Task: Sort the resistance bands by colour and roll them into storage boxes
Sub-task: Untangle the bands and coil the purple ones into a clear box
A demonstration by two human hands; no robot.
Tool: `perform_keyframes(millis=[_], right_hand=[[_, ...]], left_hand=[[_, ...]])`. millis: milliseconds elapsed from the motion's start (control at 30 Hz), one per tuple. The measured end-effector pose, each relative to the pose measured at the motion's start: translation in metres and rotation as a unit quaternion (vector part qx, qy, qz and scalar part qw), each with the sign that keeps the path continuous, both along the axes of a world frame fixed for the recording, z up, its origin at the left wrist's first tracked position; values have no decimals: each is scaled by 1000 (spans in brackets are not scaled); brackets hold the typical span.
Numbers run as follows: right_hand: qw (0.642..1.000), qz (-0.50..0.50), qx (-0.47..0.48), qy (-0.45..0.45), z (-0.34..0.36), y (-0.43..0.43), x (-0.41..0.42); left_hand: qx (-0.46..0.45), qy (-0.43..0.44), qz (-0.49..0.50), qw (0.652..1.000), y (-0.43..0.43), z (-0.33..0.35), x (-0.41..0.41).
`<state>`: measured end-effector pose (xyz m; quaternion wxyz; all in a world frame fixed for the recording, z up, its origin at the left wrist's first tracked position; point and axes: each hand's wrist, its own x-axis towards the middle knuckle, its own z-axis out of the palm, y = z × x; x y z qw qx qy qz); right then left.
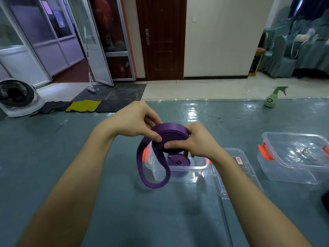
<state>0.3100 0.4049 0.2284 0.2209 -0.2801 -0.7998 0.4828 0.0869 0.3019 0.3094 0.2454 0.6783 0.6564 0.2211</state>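
At the centre of the frame, both hands hold a wide purple rubber resistance band that is wound most of the way into a flat coil. The left hand grips the coil from its upper left, thumb pressed on the flat face and fingers curled behind the rim. The right hand clamps it from the right, thumb on the face close to the left thumb and fingers wrapped round the edge. The unrolled end of the band hangs from the coil's left side as a long loop reaching down to lower centre. The coil is held in the air just above a clear plastic storage box with orange latches, which stands on the blue-grey counter under a shiny transparent sheet. Inside that box lies a second, fully rolled purple band. Just right of the box, a clear plastic lid lies flat on the counter, bearing a small red-and-white label. Further right stands another clear plastic box with orange latches. A pale green spray bottle stands at the counter's far edge, upper right. At the left edge are a round black-grilled fan and a yellow-and-black cloth.
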Motion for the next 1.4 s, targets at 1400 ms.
perform_keyframes(millis=[1400], right_hand=[[893, -181, 407, 61, -126, -24, 12]], left_hand=[[-59, -178, 199, 962, -63, -221, -14]])
